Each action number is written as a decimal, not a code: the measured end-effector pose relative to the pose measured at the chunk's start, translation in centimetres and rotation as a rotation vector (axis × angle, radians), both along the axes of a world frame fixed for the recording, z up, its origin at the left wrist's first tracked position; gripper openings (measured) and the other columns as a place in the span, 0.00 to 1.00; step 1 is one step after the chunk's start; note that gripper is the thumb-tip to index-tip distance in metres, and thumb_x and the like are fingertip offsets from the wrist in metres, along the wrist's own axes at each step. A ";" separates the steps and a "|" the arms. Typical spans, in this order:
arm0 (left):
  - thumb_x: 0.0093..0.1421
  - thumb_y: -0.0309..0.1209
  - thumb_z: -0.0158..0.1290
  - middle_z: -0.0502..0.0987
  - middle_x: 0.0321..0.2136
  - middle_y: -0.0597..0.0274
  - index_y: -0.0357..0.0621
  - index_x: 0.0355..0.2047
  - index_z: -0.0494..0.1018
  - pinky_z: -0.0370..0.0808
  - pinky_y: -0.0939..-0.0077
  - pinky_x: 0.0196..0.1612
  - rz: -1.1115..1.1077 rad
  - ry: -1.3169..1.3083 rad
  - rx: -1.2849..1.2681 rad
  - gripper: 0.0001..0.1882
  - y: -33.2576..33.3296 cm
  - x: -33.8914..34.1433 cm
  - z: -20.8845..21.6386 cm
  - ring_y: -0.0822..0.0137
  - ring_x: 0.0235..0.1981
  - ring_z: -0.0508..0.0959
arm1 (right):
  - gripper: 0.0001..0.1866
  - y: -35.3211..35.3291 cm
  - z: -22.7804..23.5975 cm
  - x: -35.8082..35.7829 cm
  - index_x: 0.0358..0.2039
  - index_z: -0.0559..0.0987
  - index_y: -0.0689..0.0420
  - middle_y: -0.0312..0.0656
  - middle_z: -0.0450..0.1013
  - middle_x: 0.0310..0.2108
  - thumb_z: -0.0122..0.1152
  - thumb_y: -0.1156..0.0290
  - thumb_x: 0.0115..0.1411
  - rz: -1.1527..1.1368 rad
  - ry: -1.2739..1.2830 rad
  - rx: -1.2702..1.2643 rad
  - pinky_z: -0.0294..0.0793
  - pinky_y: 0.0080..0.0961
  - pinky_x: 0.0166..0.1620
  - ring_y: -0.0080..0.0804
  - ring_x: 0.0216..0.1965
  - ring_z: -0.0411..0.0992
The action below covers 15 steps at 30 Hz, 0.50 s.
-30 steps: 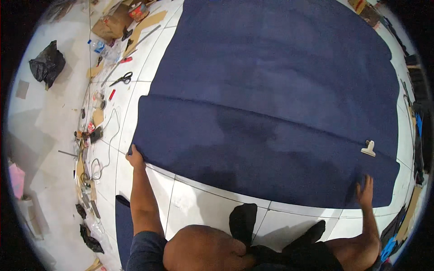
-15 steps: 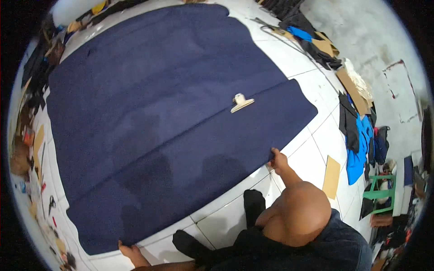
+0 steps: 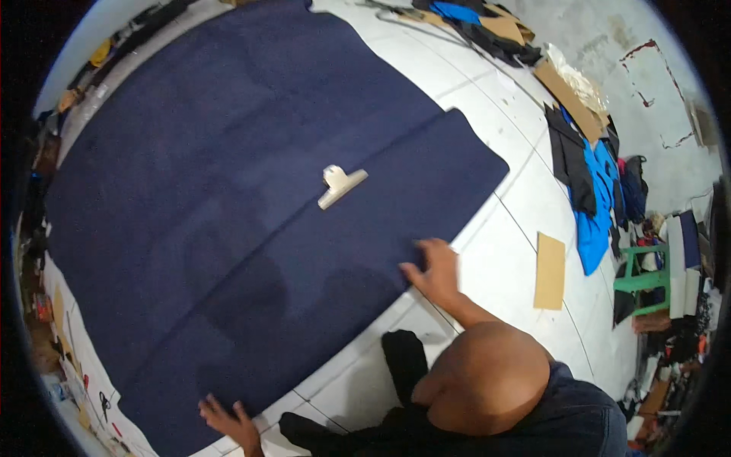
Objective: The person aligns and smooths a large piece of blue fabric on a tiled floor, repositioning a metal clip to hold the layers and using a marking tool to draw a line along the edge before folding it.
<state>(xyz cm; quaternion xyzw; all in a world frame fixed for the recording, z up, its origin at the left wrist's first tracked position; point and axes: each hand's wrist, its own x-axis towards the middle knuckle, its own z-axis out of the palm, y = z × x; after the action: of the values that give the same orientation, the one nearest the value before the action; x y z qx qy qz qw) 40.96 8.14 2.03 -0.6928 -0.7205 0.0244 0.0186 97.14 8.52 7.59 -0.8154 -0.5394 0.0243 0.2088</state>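
A large dark navy cloth (image 3: 205, 152) lies spread over the floor, with a raised crease or layer edge running diagonally across it. On that line sits a pale metal bulldog clip (image 3: 343, 190). My left hand (image 3: 234, 423) is by the cloth's near edge at the lower left, fingers spread and holding nothing. Farther right along the same edge, my right hand (image 3: 437, 276) is open, with thumb and fingers apart over the cloth. Whether either palm touches the fabric I cannot tell. My shadow falls across the cloth's near part.
White floor tiles (image 3: 487, 221) surround the cloth. To the right lie a tan cardboard piece (image 3: 550, 270), blue and black fabric (image 3: 594, 228) and a green stool (image 3: 643, 282). Scissors (image 3: 104, 404) lie at the lower left. My dark-socked foot (image 3: 403, 365) stands near the cloth's edge.
Both hands have let go of the cloth's near edge and opened. My right hand has come in over the fabric. The whole view has shifted, moving the clip leftward in the picture.
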 end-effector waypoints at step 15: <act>0.62 0.55 0.33 0.45 0.65 0.40 0.41 0.64 0.51 0.39 0.40 0.64 -0.264 -0.026 -0.142 0.38 0.9 4.7 -3.8 0.39 0.66 0.44 | 0.34 4.4 -5.2 20.6 0.62 0.61 0.48 0.52 0.47 0.66 0.42 0.41 0.61 -0.547 -0.100 -0.391 0.35 0.59 0.63 0.56 0.67 0.41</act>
<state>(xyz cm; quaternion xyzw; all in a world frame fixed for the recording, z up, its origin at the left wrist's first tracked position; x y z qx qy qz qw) 45.62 9.02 -1.77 -0.7814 -0.6197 0.0634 -0.0367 117.73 12.93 2.37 -0.9547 -0.2952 0.0303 0.0208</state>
